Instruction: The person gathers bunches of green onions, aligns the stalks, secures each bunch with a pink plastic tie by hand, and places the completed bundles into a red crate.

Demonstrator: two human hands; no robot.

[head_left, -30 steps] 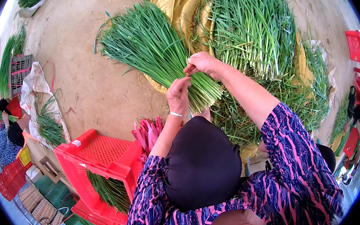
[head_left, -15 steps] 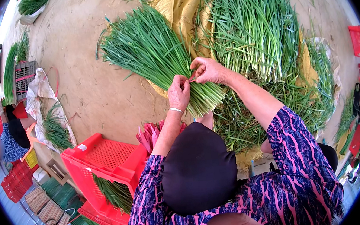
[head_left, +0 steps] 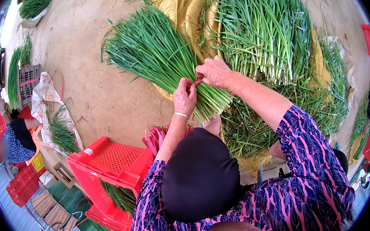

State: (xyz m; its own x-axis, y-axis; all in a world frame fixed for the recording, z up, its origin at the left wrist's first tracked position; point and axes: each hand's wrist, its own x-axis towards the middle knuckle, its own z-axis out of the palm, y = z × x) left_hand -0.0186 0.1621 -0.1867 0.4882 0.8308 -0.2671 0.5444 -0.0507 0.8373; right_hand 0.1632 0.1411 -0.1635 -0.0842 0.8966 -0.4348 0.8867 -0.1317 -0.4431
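A big bunch of garlic chives [head_left: 152, 48] lies slantwise before me, its leaves fanning to the far left and its pale stem ends pointing toward me. Round its stems passes a narrow red tie [head_left: 198, 81]. My left hand [head_left: 185, 98], with a light bangle at the wrist, is closed in a pinch at the tie on the near-left side of the bunch. From the right, my right hand [head_left: 213, 72] pinches the tie's other part, fingers curled down. The fingers partly hide the tie, so I cannot tell whether it is knotted.
More chives [head_left: 261, 29] lie on yellow sacking [head_left: 184, 10] at the far right, with loose trimmings [head_left: 252, 127] nearer. A red crate [head_left: 114, 161] holding chives stands at the near left, beside a bundle of red strips [head_left: 155, 140]. Another person [head_left: 18, 141] works at the far left.
My right hand has turned over and its fingers are curled closer on the tie. My left hand keeps its pinch. The view has shifted slightly, and the other person's arm has moved.
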